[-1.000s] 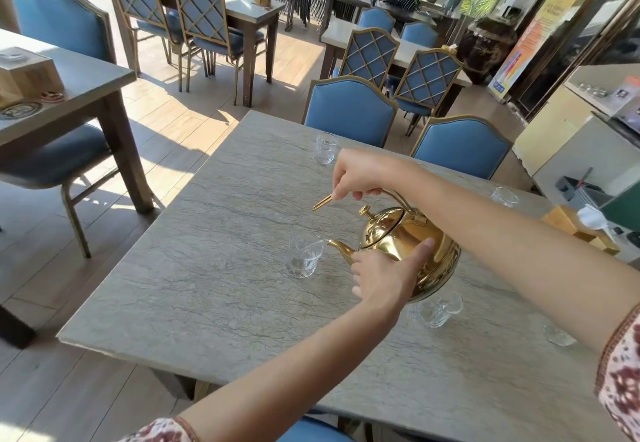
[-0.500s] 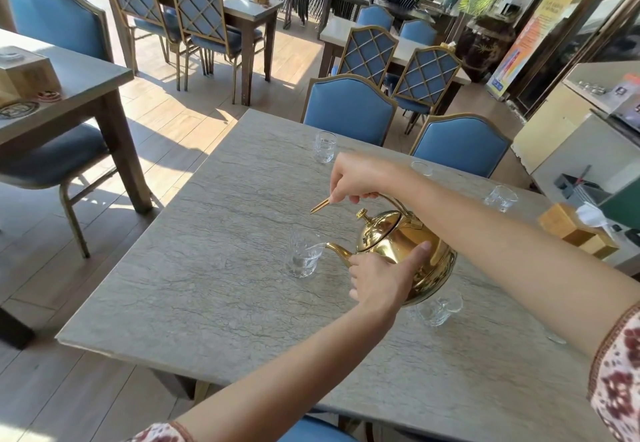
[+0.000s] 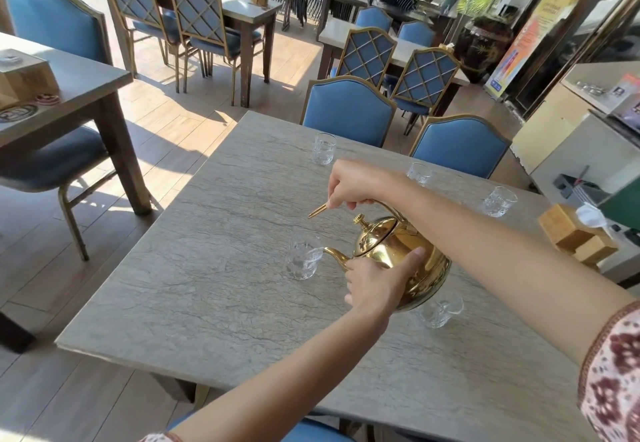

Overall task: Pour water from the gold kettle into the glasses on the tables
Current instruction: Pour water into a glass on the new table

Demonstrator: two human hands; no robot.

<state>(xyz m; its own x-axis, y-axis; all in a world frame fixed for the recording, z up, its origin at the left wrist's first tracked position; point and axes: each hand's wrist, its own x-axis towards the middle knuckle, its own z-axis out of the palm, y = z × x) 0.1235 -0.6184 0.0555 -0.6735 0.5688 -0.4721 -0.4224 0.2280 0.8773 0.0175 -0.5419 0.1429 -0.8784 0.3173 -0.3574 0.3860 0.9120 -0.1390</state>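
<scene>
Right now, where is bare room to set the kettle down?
The table's left half is bare, from its edge to the glass at the gold kettle's spout. Crowded: three glasses along the far edge, another glass by the kettle's base.

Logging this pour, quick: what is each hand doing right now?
Left hand: holds the gold kettle by its body.
Right hand: grips the kettle's handle.

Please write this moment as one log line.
gold kettle tilted; right hand grips handle; left hand holds its side; spout at glass rim
</scene>
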